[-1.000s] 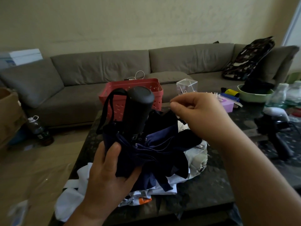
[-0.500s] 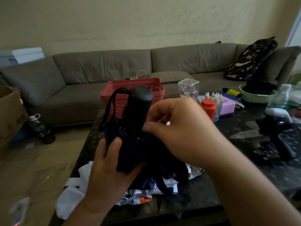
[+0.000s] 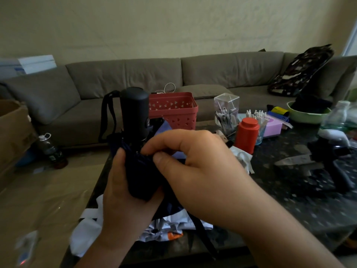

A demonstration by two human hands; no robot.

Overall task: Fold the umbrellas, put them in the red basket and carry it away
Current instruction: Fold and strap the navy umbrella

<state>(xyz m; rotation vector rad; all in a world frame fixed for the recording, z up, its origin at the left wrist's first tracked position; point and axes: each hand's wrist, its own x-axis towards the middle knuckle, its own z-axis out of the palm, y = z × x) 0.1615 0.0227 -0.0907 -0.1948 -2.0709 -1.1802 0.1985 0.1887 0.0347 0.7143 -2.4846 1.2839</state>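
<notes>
Left hand (image 3: 123,192) grips navy umbrella (image 3: 139,171), right hand (image 3: 193,171) pinches its fabric w/ thumb & fingers; folding unfinished, red basket (image 3: 173,111) looks empty, not carried yet.

Left hand (image 3: 123,190) grips from below, thumb up; right hand (image 3: 195,171) pinches with thumb and curled forefinger beside it.

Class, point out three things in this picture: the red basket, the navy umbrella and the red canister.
red basket (image 3: 180,115): head view, on its perforated front wall.
navy umbrella (image 3: 134,111): head view, on its black handle.
red canister (image 3: 246,135): head view, on its side below the lid.
</notes>
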